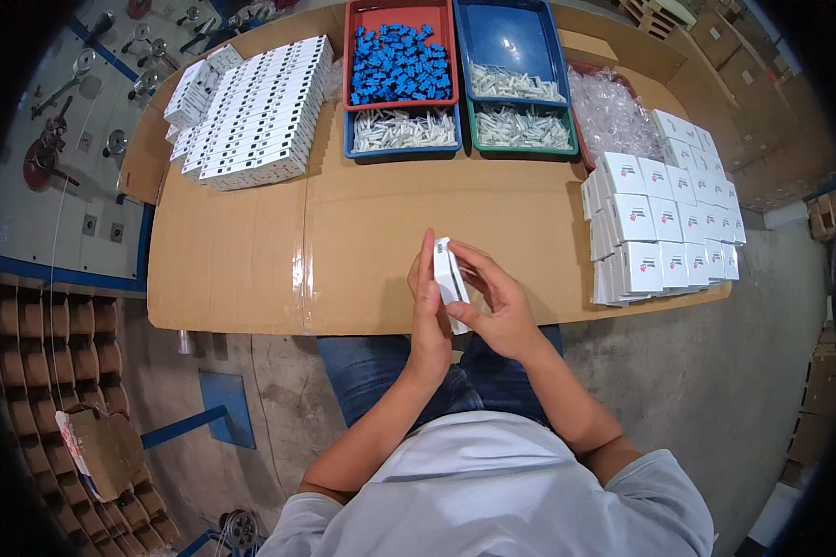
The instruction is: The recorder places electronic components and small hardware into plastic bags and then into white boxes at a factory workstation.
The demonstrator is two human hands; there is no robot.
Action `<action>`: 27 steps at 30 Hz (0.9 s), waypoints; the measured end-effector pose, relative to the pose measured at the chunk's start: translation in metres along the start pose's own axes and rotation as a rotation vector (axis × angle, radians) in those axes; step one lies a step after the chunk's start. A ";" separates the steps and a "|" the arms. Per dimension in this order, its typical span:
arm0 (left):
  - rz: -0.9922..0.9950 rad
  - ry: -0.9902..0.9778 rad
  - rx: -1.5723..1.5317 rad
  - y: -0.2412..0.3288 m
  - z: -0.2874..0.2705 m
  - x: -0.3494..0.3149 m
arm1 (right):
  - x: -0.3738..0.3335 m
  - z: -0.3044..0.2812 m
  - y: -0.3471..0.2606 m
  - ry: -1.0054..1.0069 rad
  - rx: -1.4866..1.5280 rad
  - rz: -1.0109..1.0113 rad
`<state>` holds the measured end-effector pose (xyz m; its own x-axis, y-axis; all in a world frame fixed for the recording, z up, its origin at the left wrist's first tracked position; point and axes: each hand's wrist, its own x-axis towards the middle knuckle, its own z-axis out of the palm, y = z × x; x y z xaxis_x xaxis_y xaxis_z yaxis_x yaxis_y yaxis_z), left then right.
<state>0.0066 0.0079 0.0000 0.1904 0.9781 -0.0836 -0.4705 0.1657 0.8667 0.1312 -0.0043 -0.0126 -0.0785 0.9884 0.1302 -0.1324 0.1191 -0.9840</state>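
Note:
Between my two hands, over the front edge of the cardboard-covered table (381, 218), is a small white box (450, 283) held on edge. My left hand (427, 311) lies along its left side with the fingers pointing up and away from me. My right hand (497, 311) grips it from the right, the thumb on the near part and the fingers round the far part. A dark gap shows along the box's edge. What is inside it is hidden.
Rows of stacked white boxes (265, 111) stand at the far left, and white printed boxes (659, 223) at the right. At the back are a red tray (401, 19) of blue parts, blue (511, 37) and green (529, 147) trays of white pieces, and clear plastic bags (613, 111).

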 end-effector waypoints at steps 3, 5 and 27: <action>-0.183 0.134 -0.128 0.012 -0.008 0.004 | 0.001 -0.006 -0.012 -0.027 -0.232 -0.141; -0.626 -0.180 -0.242 0.024 -0.027 0.008 | 0.001 -0.008 -0.013 -0.052 -0.388 -0.233; -0.517 -0.155 -0.312 0.002 -0.020 -0.003 | 0.003 -0.003 0.023 0.125 -0.378 -0.471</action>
<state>-0.0126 0.0081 -0.0079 0.5732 0.7355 -0.3612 -0.5092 0.6650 0.5463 0.1313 0.0019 -0.0350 0.0227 0.8222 0.5688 0.2369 0.5483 -0.8020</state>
